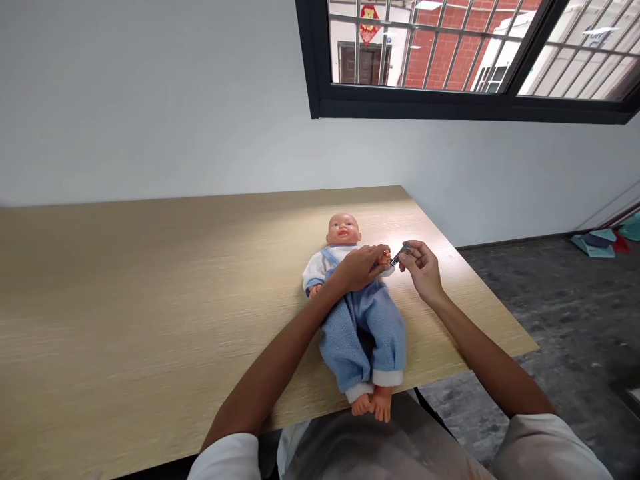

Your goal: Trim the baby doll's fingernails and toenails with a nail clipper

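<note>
A baby doll (364,313) in blue overalls and a white top lies on its back, its bare feet at the table's front edge. My left hand (356,269) reaches across the doll's chest, fingers closed around the doll's hand (383,258) on the right side. Pinched between the fingers of my right hand (421,268) is a small metal nail clipper (400,253). The clipper's tip is at the doll's fingers; whether it touches them I cannot tell.
The wooden table (150,300) stretches far to the left, and its right edge slopes down near my right forearm. Behind it rises a pale wall (200,100) with a barred window (440,47). Coloured items (595,243) lie on the dark floor at right.
</note>
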A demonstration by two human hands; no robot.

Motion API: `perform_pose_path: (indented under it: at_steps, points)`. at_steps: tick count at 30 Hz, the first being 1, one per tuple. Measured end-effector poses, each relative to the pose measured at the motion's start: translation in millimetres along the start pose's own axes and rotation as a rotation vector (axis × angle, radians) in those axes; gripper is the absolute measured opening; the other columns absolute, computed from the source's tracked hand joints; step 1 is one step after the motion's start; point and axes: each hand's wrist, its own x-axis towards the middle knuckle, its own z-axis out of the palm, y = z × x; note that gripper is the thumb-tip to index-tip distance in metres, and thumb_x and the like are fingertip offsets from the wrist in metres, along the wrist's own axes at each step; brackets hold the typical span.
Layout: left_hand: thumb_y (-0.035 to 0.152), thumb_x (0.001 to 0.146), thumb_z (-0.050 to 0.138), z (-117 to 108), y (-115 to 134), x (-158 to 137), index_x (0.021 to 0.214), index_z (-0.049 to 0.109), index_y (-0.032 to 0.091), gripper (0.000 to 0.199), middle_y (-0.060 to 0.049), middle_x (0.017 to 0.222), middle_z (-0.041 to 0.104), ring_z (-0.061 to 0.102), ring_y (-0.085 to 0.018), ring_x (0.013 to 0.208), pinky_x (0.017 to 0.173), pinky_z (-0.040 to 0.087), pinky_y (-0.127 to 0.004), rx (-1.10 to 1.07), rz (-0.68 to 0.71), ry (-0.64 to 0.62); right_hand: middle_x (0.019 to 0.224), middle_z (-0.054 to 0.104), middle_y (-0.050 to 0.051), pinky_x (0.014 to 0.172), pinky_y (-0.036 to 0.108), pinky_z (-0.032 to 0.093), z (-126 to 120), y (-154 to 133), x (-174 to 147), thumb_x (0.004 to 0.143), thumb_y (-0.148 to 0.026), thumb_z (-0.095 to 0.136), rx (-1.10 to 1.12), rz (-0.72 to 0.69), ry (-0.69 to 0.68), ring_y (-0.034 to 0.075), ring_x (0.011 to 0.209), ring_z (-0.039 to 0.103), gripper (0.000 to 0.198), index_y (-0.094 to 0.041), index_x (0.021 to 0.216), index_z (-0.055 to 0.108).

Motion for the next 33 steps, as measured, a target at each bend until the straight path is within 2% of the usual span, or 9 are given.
perform_pose_path:
  at_steps: [3, 6, 11, 14, 16, 20, 27, 30, 33]
  points:
    - [0.038, 0.098, 0.047, 0.0, 0.3, -0.2, 0.130, 0.046, 0.018, 0.038, -0.008, 0.110, 0.063, 0.058, -0.023, 0.099, 0.081, 0.042, -0.032, 0.000, -0.022, -0.009, 0.082, 0.056, -0.002, 0.056, 0.008, 0.047, -0.1, -3.2, 0.7, 0.061, -0.065, 0.068, 0.026, 0.042, 0.003, -0.006, 0.058, 0.051, 0.076, -0.012, 0.107, 0.039]
    - [0.038, 0.097, 0.050, -1.2, 0.5, -0.1, 0.132, 0.046, 0.017, 0.041, -0.008, 0.108, 0.063, 0.059, -0.022, 0.097, 0.079, 0.041, -0.031, -0.015, -0.055, -0.028, 0.085, 0.058, 0.000, 0.062, 0.011, 0.054, 0.1, -5.9, -0.3, 0.062, -0.064, 0.069, 0.041, 0.051, 0.001, -0.005, 0.060, 0.055, 0.076, -0.011, 0.106, 0.038]
    - [0.041, 0.098, 0.050, -3.9, 1.2, 0.4, 0.130, 0.048, 0.019, 0.039, -0.006, 0.108, 0.063, 0.058, -0.021, 0.095, 0.076, 0.040, -0.029, -0.017, -0.097, -0.042, 0.106, 0.060, 0.005, 0.079, 0.010, 0.060, 0.7, -7.8, -6.2, 0.067, -0.056, 0.069, 0.056, -0.094, 0.011, -0.003, 0.085, 0.064, 0.071, -0.013, 0.110, 0.032]
    - [0.041, 0.098, 0.050, -4.1, 1.8, 0.8, 0.118, 0.052, 0.015, 0.033, -0.006, 0.102, 0.063, 0.057, -0.020, 0.089, 0.072, 0.039, -0.030, 0.012, -0.096, -0.050, 0.123, 0.056, 0.008, 0.093, 0.006, 0.059, 1.4, -4.1, -8.4, 0.073, -0.048, 0.066, -0.027, -0.169, -0.031, -0.005, 0.101, 0.064, 0.065, -0.016, 0.116, 0.029]
    - [0.042, 0.098, 0.050, -3.8, 2.2, 1.1, 0.111, 0.053, 0.013, 0.032, -0.007, 0.100, 0.062, 0.057, -0.020, 0.089, 0.071, 0.039, -0.030, 0.009, -0.088, -0.052, 0.125, 0.055, 0.008, 0.098, 0.002, 0.057, 2.3, -0.7, -6.9, 0.077, -0.045, 0.063, -0.107, -0.188, -0.051, -0.007, 0.105, 0.063, 0.061, -0.017, 0.120, 0.029]
    - [0.046, 0.098, 0.049, -3.0, 2.0, 1.8, 0.107, 0.052, 0.013, 0.034, -0.007, 0.098, 0.061, 0.056, -0.020, 0.086, 0.072, 0.040, -0.030, 0.013, -0.116, -0.057, 0.115, 0.058, 0.006, 0.086, -0.002, 0.055, 2.6, -0.3, 4.2, 0.078, -0.048, 0.059, -0.234, -0.206, -0.067, -0.008, 0.095, 0.063, 0.062, -0.017, 0.125, 0.032]
    - [0.047, 0.098, 0.047, -4.4, 3.1, 2.3, 0.109, 0.052, 0.013, 0.035, -0.007, 0.100, 0.062, 0.058, -0.021, 0.088, 0.072, 0.040, -0.030, 0.030, -0.120, -0.063, 0.106, 0.058, 0.003, 0.063, -0.004, 0.047, 1.2, -19.1, 22.4, 0.076, -0.056, 0.057, -0.361, -0.153, -0.149, -0.009, 0.077, 0.058, 0.064, -0.018, 0.124, 0.038]
    - [0.048, 0.099, 0.044, -4.9, 3.9, 2.3, 0.113, 0.052, 0.013, 0.038, -0.008, 0.103, 0.063, 0.059, -0.022, 0.091, 0.072, 0.041, -0.030, 0.028, -0.113, -0.067, 0.097, 0.058, 0.001, 0.060, -0.004, 0.045, 3.3, -21.3, 23.1, 0.076, -0.058, 0.057, -0.370, -0.146, -0.138, -0.010, 0.072, 0.054, 0.065, -0.017, 0.123, 0.040]
    - [0.048, 0.099, 0.044, -4.2, 3.3, 1.9, 0.114, 0.052, 0.013, 0.039, -0.008, 0.104, 0.063, 0.059, -0.022, 0.091, 0.073, 0.041, -0.030, 0.037, -0.117, -0.070, 0.099, 0.057, 0.001, 0.059, -0.004, 0.045, 5.2, -19.2, 22.8, 0.076, -0.058, 0.056, -0.391, -0.148, -0.120, -0.011, 0.072, 0.053, 0.065, -0.018, 0.125, 0.040]
